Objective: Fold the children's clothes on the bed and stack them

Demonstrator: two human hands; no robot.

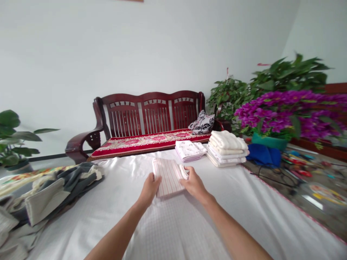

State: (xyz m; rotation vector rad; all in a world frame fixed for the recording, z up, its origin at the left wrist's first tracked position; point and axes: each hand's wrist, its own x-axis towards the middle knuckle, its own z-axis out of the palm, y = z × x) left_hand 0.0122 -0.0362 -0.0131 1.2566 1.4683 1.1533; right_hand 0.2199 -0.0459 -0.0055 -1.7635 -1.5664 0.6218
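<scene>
Between my two hands is a folded striped cloth (168, 178), pale with thin reddish lines, held just over the white sheet (151, 224). My left hand (151, 186) grips its left edge, thumb on top. On the opposite side, my right hand (193, 182) pinches the rolled or folded right edge; the fingertips underneath are hidden. Just beyond lies a folded printed cloth (189, 150), white with small motifs and a lilac edge. To its right stands a stack of folded white and cream cloths (227, 148).
A loose heap of grey and cream clothes (54, 195) lies at the left. Behind the table is a dark wooden bench (151, 108) with a patterned cushion (202, 122). At right are purple flowers (284, 112), a blue cloth (263, 155) and scattered small items with cables.
</scene>
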